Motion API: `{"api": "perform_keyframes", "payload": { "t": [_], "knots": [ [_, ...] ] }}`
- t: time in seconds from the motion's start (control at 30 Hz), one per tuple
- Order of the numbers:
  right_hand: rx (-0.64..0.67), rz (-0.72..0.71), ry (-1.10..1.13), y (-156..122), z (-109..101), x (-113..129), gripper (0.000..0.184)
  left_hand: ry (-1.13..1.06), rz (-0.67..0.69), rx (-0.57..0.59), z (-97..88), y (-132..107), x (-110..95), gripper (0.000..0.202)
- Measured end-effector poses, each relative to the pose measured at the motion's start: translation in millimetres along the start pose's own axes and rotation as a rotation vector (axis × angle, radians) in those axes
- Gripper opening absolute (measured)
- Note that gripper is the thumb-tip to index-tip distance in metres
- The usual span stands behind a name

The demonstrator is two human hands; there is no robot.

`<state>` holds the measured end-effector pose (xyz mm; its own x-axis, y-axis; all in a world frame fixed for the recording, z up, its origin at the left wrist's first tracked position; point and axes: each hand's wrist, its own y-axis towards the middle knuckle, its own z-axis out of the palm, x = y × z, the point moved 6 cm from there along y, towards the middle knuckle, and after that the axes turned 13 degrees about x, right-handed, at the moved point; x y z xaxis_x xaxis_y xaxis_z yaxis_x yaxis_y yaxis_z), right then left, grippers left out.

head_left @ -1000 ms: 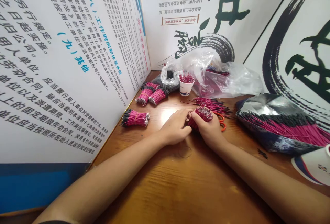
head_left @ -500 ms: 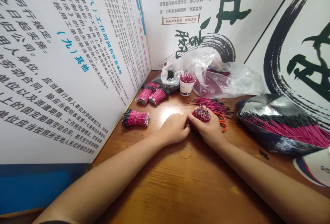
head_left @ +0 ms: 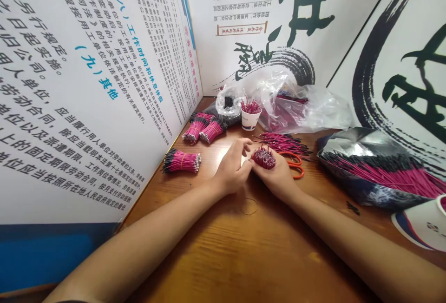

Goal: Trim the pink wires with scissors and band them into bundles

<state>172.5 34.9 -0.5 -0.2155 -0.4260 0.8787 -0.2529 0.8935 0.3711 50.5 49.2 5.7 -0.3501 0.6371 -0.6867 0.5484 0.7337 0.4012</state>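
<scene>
Fingers of the right hand (head_left: 278, 178), head view: wrapped round one bundle of magenta wires (head_left: 264, 159), silvery tips facing up. Left hand (head_left: 232, 168): just beside the bundle, fingers curled, thumb toward the right hand; whether anything is pinched, cannot tell. Wooden table (head_left: 278, 256), near the hands: one thin loop (head_left: 248, 213); one pair of orange-handled scissors (head_left: 296, 176); loose magenta-and-black wires (head_left: 285, 142). Farther left: one banded bundle (head_left: 183, 161), lying on its side. Behind: one paper cup (head_left: 250, 121), wires upright. Right: one dark bag (head_left: 348, 187), open, wires inside.
</scene>
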Motion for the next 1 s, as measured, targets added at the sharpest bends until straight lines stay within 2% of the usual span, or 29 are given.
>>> {"api": "perform_keyframes", "payload": {
  "t": [0.1, 0.17, 0.23, 0.43, 0.6, 0.73, 0.87, 1.0],
  "knots": [
    [0.047, -0.007, 0.004, 0, 4, -1, 0.018, 0.027, 0.184, -0.019, -1.3, -2, -17, 0.066],
    [0.070, 0.019, 0.019, 0, 5, -3, 0.016, 0.072, 0.254, 0.032, 1.9, -3, -26, 0.075],
    [0.089, 0.052, 0.031, 0, 6, -4, 0.013, 0.098, 0.268, 0.081, 5.4, -3, -30, 0.077],
    [0.057, 0.059, 0.069, -1, 4, 0, 0.014, 0.092, 0.244, 0.125, 8.9, -3, -33, 0.077],
    [0.022, 0.065, 0.113, -2, 2, -4, 0.013, 0.092, 0.210, 0.104, 5.8, -2, -33, 0.075],
    [-0.028, 0.069, 0.137, -2, -1, -8, 0.015, 0.083, 0.200, 0.106, 6.3, -2, -28, 0.068],
    [-0.015, 0.044, 0.169, -1, 0, -4, 0.020, 0.066, 0.192, 0.069, 4.2, -3, -25, 0.062],
    [-0.035, 0.037, 0.160, -1, -2, -2, 0.022, 0.003, 0.099, 0.040, 2.8, -1, -16, 0.047]
  ]
}}
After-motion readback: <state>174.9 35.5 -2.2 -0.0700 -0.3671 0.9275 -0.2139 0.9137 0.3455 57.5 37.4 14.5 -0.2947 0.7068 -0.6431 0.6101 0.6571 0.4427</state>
